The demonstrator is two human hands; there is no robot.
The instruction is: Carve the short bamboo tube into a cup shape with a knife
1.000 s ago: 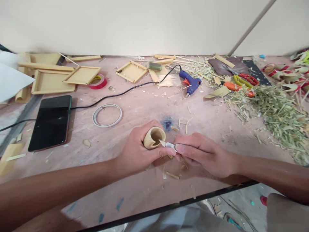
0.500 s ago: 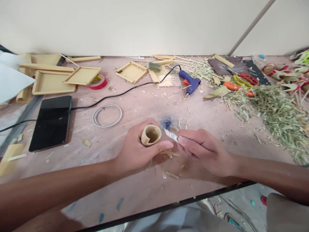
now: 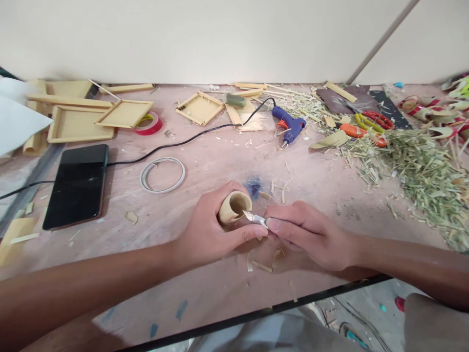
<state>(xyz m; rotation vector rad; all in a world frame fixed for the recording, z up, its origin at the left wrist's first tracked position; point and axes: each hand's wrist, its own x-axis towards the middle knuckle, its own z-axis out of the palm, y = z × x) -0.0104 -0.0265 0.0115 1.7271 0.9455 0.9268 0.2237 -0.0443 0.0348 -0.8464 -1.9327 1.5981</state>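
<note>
- One hollow, pale, round-mouthed tube [image 3: 227, 212], over the near half of the surface [image 3: 212, 156], the left hand [image 3: 207, 222] curled around it
- One slim metallic knife [image 3: 257, 220], pointed tip at the tube's mouth, pinched in the right hand [image 3: 315, 235]
- One smooth blue glue gun [image 3: 291, 128]; one thin white ring [image 3: 145, 182]

1. No text, brand, number or sign I can read anywhere on my table [image 3: 212, 156].
2. Knife [image 3: 258, 220] and tube [image 3: 227, 213] I'm holding: no lettering I can make out.
3. Phone [image 3: 76, 190]: dark screen, nothing legible.
4. Red tape roll [image 3: 151, 128]: core too small to read.
5. Blue glue gun [image 3: 292, 128]: no marking legible to me.
</note>
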